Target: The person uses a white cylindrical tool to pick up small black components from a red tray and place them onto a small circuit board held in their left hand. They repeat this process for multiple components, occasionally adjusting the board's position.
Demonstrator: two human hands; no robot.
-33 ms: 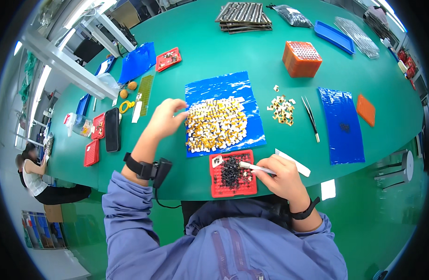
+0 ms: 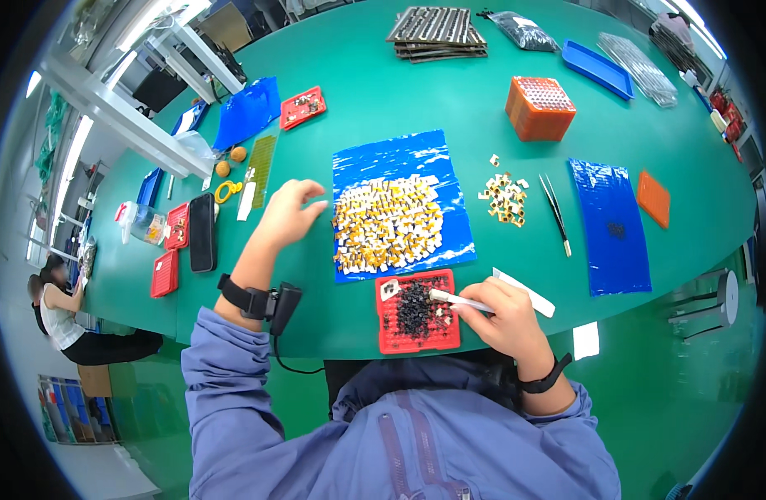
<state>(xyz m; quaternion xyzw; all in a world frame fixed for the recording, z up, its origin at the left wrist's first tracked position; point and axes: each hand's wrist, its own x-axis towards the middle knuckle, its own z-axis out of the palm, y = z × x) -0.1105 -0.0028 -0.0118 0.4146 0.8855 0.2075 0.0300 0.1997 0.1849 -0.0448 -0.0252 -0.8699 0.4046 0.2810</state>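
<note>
My right hand (image 2: 504, 317) grips a slim white pen-like tool (image 2: 466, 302). Its pale tip reaches over a red tray (image 2: 387, 342), above a heap of small black parts (image 2: 414, 310); whether it touches them I cannot tell. A small white piece (image 2: 389, 289) lies in the tray's upper left corner. Left of a blue sheet (image 2: 391, 150), my left hand (image 2: 289, 214) hovers with fingers loosely bent and thumb apart, nothing visible in it. Many small white and yellow pieces (image 2: 387, 225) cover much of that sheet.
Right of the sheet lie a pile of gold-white pieces (image 2: 505, 200), tweezers (image 2: 555, 215), and a second blue sheet (image 2: 612, 258) with black specks. An orange tray stack (image 2: 539, 117) stands behind. Beside my right hand is a white strip (image 2: 528, 293). A black phone (image 2: 202, 233) lies left.
My left hand has drawn slightly left, away from the blue sheet's edge. The right hand and the white tool keep their place over the red tray.
</note>
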